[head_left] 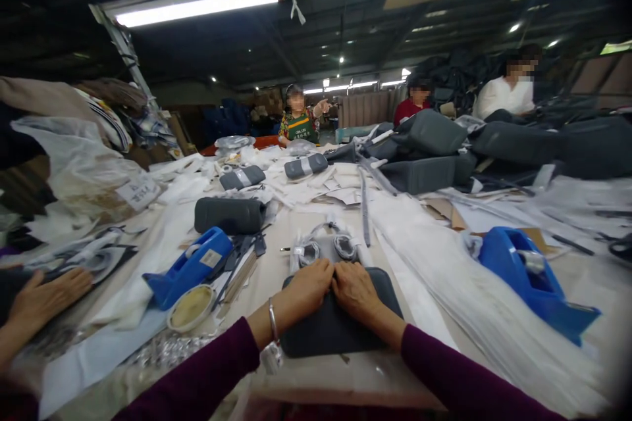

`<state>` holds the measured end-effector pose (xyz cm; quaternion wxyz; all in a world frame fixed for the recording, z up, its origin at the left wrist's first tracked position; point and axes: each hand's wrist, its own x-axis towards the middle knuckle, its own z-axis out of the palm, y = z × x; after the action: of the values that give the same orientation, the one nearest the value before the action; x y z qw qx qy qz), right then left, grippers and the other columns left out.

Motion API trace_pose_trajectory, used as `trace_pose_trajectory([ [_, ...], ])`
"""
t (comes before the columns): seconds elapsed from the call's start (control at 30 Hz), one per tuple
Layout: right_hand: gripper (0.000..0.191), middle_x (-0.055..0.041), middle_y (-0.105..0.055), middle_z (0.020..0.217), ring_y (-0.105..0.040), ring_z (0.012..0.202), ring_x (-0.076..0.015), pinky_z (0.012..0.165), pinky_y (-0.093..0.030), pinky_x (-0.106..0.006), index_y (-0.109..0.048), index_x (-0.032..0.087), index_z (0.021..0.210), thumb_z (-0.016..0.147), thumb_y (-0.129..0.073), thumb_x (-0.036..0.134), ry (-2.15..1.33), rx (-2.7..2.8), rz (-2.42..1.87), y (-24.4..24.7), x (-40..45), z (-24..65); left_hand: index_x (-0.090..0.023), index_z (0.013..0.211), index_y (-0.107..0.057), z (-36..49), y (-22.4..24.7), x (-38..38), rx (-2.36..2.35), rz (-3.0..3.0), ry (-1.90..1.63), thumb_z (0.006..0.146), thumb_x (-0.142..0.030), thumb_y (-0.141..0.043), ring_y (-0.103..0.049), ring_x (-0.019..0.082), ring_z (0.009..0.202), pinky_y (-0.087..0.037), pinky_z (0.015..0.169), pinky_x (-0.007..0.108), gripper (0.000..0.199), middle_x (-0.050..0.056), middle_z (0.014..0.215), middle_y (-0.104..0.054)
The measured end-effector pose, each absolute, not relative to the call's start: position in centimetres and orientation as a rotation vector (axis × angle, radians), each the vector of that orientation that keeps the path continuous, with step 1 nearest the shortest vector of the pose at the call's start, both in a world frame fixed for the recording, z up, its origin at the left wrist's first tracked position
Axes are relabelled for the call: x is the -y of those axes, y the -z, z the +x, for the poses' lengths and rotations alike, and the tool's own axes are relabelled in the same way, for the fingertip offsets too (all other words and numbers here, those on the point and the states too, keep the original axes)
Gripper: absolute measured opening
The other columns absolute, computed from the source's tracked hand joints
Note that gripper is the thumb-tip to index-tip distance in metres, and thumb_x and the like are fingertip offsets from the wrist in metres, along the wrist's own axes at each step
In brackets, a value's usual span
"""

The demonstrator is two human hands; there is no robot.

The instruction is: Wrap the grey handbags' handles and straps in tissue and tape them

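A dark grey flat piece [340, 332] with rounded corners lies on the table in front of me. My left hand [312, 286] and my right hand [354, 289] meet at its far edge, fingers bent and closed on that edge. Just beyond them sit two wrapped coils, the left coil [307, 253] and the right coil [344, 247], joined by a pale curved strap. What exactly the fingertips pinch is hidden beneath the hands.
Blue tape dispensers stand left [190, 266] and right [523, 273]. A round dish [191, 308] sits at left, near another person's hand [54, 293]. Dark padded pieces [419, 171] pile up behind. White sheeting [474, 296] runs along the right. Several people are beyond the table.
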<state>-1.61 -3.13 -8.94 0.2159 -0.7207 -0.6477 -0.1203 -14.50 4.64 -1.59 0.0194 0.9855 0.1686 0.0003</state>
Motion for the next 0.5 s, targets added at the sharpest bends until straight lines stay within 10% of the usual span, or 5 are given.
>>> trace_pose_trajectory([
  [0.5,0.011,-0.0049,-0.059,0.081,-0.054,0.081,-0.0233,0.080,-0.039,-0.038,-0.056,0.020,0.085,0.088,-0.051,0.030,0.264,1.726,-1.978,8.8,3.0,-1.7,-0.009,0.104,-0.065,-2.7,5.2,-13.4,-1.282,2.721,-0.063,0.090,-0.015,-0.033,-0.061,0.022,0.101,-0.044,0.085,0.030,0.036,0.018,0.106,-0.066],
])
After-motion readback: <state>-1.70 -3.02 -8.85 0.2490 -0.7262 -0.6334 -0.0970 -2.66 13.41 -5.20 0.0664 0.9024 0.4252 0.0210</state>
